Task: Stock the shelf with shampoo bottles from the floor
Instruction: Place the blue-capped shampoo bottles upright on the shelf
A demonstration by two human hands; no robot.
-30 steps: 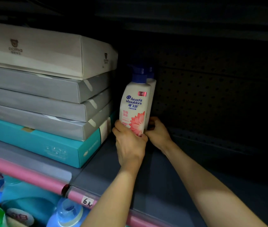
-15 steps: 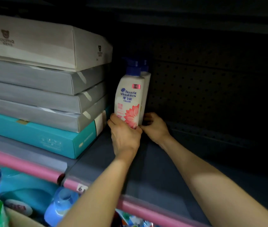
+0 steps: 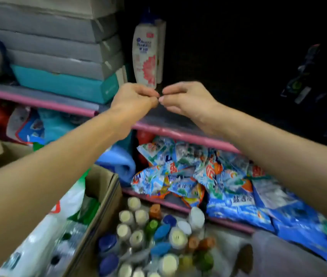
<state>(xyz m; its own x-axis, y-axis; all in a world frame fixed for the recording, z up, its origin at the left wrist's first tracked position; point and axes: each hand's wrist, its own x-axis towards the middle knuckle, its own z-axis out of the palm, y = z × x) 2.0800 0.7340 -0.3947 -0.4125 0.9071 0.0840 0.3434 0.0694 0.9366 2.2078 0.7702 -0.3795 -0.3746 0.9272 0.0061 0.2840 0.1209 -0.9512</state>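
Two white shampoo bottles (image 3: 145, 56) with blue pump tops stand upright, one behind the other, on the grey shelf (image 3: 170, 118) with a pink front rail. Below and in front of them, my left hand (image 3: 133, 98) and my right hand (image 3: 186, 98) hover over the shelf's front part. Their fingers are loosely curled, fingertips nearly meeting, and neither holds anything. Down on the floor, several bottles (image 3: 154, 236) with white, blue, green and orange caps stand packed together.
A stack of flat grey boxes on a teal box (image 3: 64, 82) fills the shelf to the left of the bottles. Blue detergent bags (image 3: 208, 176) lie on the lower shelf. An open cardboard box (image 3: 98, 196) stands at lower left.
Both hands let go of the front bottle and drew back toward me. The view tilted down, bringing the lower shelf and the floor bottles into sight.
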